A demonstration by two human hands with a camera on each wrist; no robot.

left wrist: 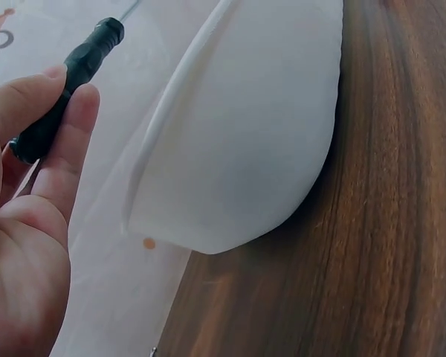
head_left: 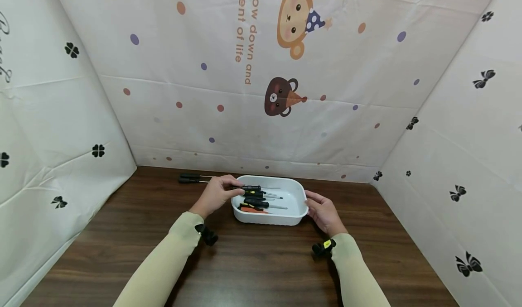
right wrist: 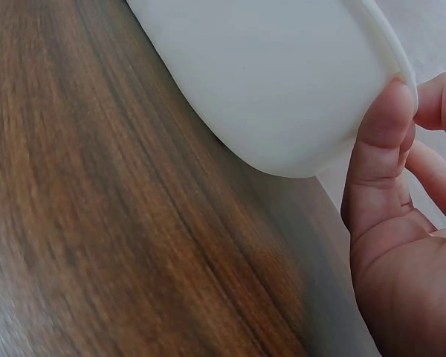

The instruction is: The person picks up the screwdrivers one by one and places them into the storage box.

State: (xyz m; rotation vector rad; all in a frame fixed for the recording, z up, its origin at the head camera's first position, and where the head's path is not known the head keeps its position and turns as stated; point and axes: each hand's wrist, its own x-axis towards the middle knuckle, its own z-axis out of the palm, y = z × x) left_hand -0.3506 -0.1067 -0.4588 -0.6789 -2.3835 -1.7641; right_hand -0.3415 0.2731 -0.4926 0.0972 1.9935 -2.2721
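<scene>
A white plastic bin stands near the back of the table with several screwdrivers lying in its left part, mostly black-handled, one orange. My left hand pinches a screwdriver by its dark handle, above the bin's left side, its thin shaft pointing right. In the left wrist view that handle lies between thumb and fingers, clear of the bin's wall. My right hand grips the bin's right rim, with the thumb against the outer wall and the fingers partly hidden behind the rim.
Two more black-handled screwdrivers lie on the dark wooden table, left of the bin and close to the back wall. A printed cloth hangs behind the table, and patterned white sheets rise along both sides.
</scene>
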